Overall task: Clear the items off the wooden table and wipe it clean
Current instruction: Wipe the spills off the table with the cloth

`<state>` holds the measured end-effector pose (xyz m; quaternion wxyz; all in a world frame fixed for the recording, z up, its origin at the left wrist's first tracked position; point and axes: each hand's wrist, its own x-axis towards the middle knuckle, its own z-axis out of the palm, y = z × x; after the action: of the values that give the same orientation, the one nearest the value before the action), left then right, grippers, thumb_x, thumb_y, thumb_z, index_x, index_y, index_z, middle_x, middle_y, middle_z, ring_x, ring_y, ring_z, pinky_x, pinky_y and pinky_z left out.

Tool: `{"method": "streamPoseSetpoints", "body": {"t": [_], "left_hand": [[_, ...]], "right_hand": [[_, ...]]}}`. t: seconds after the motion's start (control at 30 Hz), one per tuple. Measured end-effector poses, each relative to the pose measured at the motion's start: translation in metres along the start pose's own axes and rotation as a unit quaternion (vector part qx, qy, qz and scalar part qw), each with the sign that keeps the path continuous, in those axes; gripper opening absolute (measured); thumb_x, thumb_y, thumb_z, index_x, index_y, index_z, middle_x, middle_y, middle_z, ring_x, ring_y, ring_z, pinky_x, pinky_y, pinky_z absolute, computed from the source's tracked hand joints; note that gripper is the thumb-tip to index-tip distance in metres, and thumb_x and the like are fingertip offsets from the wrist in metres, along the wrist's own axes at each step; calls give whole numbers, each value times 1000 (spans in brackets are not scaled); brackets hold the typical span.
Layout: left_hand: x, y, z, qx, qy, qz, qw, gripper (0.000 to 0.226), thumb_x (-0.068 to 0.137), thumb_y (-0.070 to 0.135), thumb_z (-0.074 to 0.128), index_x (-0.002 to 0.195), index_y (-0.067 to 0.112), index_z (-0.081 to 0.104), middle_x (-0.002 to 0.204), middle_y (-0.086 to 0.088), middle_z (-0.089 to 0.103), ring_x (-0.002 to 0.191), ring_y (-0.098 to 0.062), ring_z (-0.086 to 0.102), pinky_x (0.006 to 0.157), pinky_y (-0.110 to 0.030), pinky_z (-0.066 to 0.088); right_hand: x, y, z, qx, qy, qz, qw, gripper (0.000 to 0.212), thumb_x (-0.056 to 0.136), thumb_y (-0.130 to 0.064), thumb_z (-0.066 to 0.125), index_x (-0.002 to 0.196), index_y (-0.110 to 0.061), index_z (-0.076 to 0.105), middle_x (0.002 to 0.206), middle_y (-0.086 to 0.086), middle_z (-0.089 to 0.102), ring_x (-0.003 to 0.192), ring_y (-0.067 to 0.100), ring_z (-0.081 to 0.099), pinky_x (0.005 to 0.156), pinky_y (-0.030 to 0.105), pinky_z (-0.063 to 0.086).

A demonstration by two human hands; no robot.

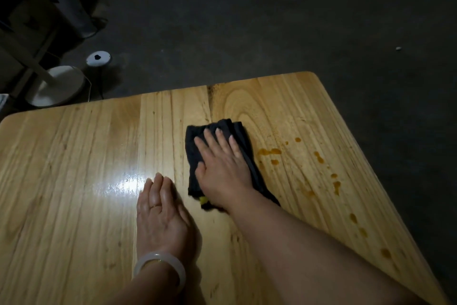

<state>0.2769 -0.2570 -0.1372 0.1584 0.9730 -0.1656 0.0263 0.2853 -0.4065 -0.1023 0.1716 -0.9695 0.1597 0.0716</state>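
**Wiping toward the spill**

Near the middle of the table (pixel 74 181), a little toward its far edge, lies the dark cloth (pixel 241 139), folded into a pad, with a bit of yellow showing at its near end. The right hand (pixel 222 163) lies flat on it, fingers straight and spread, pressing it down rather than clutching it. The left hand (pixel 160 213) rests just beside the cloth on its left, palm down on the bare wood, fingers straight, holding nothing; a pale bangle (pixel 160 270) sits on that wrist.

To the right of the cloth, a trail of orange drops (pixel 319 156) runs along the table's right edge toward the near corner. The closest ones lie just beside the cloth; the rest are well apart from it.

No loose items show on the top, so wiping looks like what remains. To do it well, keep the palm flat and the pressure even, sweep the pad rightward over the nearest drops, then follow the trail along the edge. Draw strokes inward so liquid is not pushed off the edge. Refold to a clean face if the pad smears. The left hand can brace the table.
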Motion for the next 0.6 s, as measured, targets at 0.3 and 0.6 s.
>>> {"method": "streamPoseSetpoints", "body": {"t": [0.3, 0.6], "left_hand": [[-1, -2, 3, -12, 12, -3, 1000, 51, 89, 23, 26, 135, 6, 41, 145, -13, 39, 140, -28, 25, 116, -40, 17], [-5, 4, 5, -15, 37, -6, 999, 50, 92, 23, 26, 137, 4, 38, 145, -14, 38, 140, -28, 24, 116, -42, 17]], "right_hand": [[42, 54, -26, -5, 17, 136, 991, 60, 101, -33, 22, 155, -23, 0, 162, -1, -13, 148, 18, -16, 120, 41, -10], [-64, 7, 11, 22, 30, 69, 997, 59, 102, -38, 14, 152, -25, -16, 157, -1, -28, 143, 16, -31, 116, 42, -19]]}}
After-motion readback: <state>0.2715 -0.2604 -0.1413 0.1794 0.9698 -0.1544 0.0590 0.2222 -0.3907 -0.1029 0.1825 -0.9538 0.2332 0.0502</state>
